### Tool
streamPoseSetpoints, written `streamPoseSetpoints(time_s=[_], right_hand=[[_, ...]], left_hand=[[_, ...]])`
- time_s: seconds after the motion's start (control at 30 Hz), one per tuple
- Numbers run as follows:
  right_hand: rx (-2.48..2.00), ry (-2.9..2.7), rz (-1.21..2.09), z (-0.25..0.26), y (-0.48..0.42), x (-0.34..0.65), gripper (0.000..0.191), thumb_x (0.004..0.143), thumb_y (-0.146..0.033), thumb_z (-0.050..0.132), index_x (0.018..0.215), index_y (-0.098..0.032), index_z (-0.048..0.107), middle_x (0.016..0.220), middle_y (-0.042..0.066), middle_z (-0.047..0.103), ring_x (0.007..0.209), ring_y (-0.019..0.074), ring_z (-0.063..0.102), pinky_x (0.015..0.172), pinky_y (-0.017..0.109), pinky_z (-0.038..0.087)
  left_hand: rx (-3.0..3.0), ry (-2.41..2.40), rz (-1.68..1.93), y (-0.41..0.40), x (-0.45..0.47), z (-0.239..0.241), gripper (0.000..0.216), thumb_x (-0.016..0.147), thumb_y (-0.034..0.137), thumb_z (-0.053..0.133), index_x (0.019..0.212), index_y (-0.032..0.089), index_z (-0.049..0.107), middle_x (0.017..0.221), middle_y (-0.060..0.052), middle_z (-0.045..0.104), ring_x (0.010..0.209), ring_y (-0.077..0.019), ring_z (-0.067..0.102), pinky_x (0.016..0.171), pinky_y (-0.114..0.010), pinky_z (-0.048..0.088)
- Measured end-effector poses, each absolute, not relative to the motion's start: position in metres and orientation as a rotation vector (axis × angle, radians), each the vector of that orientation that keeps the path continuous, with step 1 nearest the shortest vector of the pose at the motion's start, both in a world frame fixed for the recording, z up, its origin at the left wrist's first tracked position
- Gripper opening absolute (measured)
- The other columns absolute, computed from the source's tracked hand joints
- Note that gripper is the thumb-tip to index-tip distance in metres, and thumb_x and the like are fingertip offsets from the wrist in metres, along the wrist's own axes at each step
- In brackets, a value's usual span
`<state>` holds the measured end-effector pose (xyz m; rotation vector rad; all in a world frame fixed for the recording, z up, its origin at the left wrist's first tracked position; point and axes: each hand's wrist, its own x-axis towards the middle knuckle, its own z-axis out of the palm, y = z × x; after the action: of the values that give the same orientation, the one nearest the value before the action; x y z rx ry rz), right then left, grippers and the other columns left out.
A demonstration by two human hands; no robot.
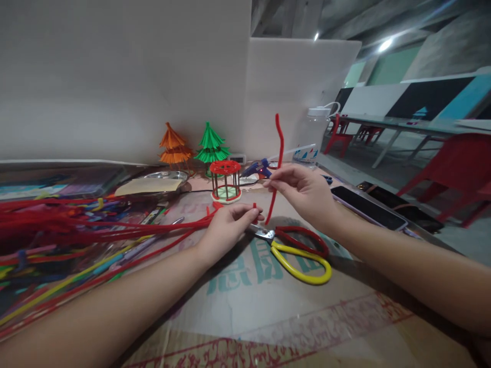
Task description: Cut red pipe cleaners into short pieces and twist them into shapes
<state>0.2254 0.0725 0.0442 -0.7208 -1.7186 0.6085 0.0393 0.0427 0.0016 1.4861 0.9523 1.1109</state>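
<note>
My right hand (301,191) pinches a red pipe cleaner (281,143), which stands nearly upright with a slight bend and hangs down below the fingers. My left hand (233,225) is closed on a bunch of red pipe cleaners (180,227); they trail off to the left, and a short red end pokes out above the thumb. Scissors (301,250) with one red and one yellow handle lie just below both hands, their blades partly hidden by my left hand. Behind it stands a small round cage-like frame (226,181) with a red top, brown posts and a pale base.
Behind stand an orange tree model (173,145), a green tree model (210,143), a blue glue gun (258,168) and a clear bottle (309,133). A metal plate (184,177) bears a pale card. A phone (368,208) lies right; mixed pipe cleaners (38,255) fill the left.
</note>
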Motion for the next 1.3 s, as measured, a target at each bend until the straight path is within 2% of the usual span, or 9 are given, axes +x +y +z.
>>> streamPoseSetpoints(time_s=[0.17, 0.3, 0.47, 0.57, 0.77, 0.93, 1.1, 1.3], right_hand=[[-0.703, -1.766, 0.606, 0.04, 0.07, 0.215, 0.012, 0.088, -0.031, 0.068, 0.091, -0.02, 0.062, 0.087, 0.002, 0.069, 0.086, 0.0172, 0.071, 0.082, 0.035, 0.058], [-0.645, -1.75, 0.616, 0.038, 0.073, 0.206, 0.009, 0.087, -0.027, 0.067, 0.089, -0.021, 0.061, 0.086, 0.001, 0.067, 0.086, 0.0164, 0.07, 0.084, 0.034, 0.058], [-0.602, -1.691, 0.699, 0.039, 0.071, 0.203, 0.02, 0.087, -0.035, 0.068, 0.096, -0.024, 0.054, 0.09, 0.0, 0.066, 0.09, 0.0173, 0.07, 0.086, 0.035, 0.057], [-0.659, -1.659, 0.769, 0.036, 0.069, 0.209, 0.025, 0.088, -0.038, 0.067, 0.097, -0.024, 0.048, 0.086, 0.0, 0.066, 0.086, 0.0168, 0.069, 0.079, 0.033, 0.056], [-0.834, -1.772, 0.865, 0.019, 0.068, 0.214, 0.021, 0.088, -0.035, 0.061, 0.099, -0.018, 0.061, 0.083, 0.001, 0.063, 0.068, 0.0128, 0.058, 0.063, 0.028, 0.049], [-0.849, -1.827, 0.824, 0.017, 0.064, 0.208, 0.009, 0.085, -0.027, 0.061, 0.082, -0.019, 0.058, 0.074, -0.002, 0.058, 0.065, 0.012, 0.055, 0.061, 0.026, 0.046], [-0.882, -1.793, 0.914, 0.016, 0.063, 0.207, 0.015, 0.087, -0.031, 0.059, 0.08, -0.02, 0.052, 0.072, -0.004, 0.054, 0.062, 0.0118, 0.055, 0.058, 0.026, 0.047], [-0.889, -1.689, 1.145, 0.014, 0.06, 0.203, 0.025, 0.083, -0.04, 0.065, 0.08, -0.022, 0.049, 0.067, -0.006, 0.053, 0.055, 0.0118, 0.056, 0.049, 0.025, 0.047]], left_hand=[[1.536, 0.922, 1.045, 0.04, 0.039, 0.004, 0.023, 0.084, 0.038, 0.067, 0.082, 0.015, 0.073, 0.078, -0.004, 0.073, 0.071, -0.017, 0.065, 0.071, -0.028, 0.051], [1.569, 0.891, 0.993, 0.04, 0.038, 0.004, 0.021, 0.086, 0.034, 0.065, 0.085, 0.015, 0.073, 0.083, -0.005, 0.074, 0.076, -0.017, 0.067, 0.076, -0.028, 0.051], [1.626, 0.917, 0.983, 0.04, 0.038, 0.005, 0.02, 0.087, 0.032, 0.064, 0.08, 0.015, 0.072, 0.08, -0.005, 0.074, 0.075, -0.017, 0.067, 0.076, -0.028, 0.052], [1.592, 0.943, 1.012, 0.038, 0.039, 0.009, 0.02, 0.086, 0.031, 0.064, 0.078, 0.014, 0.071, 0.078, -0.005, 0.073, 0.074, -0.0175, 0.068, 0.075, -0.028, 0.052], [1.618, 0.959, 1.037, 0.041, 0.038, 0.005, 0.019, 0.086, 0.031, 0.063, 0.08, 0.015, 0.072, 0.081, -0.004, 0.075, 0.075, -0.017, 0.068, 0.074, -0.027, 0.051], [1.691, 0.96, 1.032, 0.044, 0.036, -0.001, 0.021, 0.086, 0.034, 0.064, 0.088, 0.016, 0.073, 0.087, -0.004, 0.076, 0.078, -0.0185, 0.069, 0.072, -0.027, 0.051], [1.725, 0.941, 0.991, 0.045, 0.036, 0.001, 0.026, 0.088, 0.037, 0.06, 0.082, 0.015, 0.072, 0.082, -0.005, 0.075, 0.077, -0.0186, 0.068, 0.072, -0.028, 0.05], [1.682, 0.922, 0.952, 0.047, 0.035, -0.002, 0.026, 0.087, 0.039, 0.063, 0.083, 0.015, 0.074, 0.084, -0.006, 0.076, 0.078, -0.0187, 0.068, 0.076, -0.029, 0.05]])
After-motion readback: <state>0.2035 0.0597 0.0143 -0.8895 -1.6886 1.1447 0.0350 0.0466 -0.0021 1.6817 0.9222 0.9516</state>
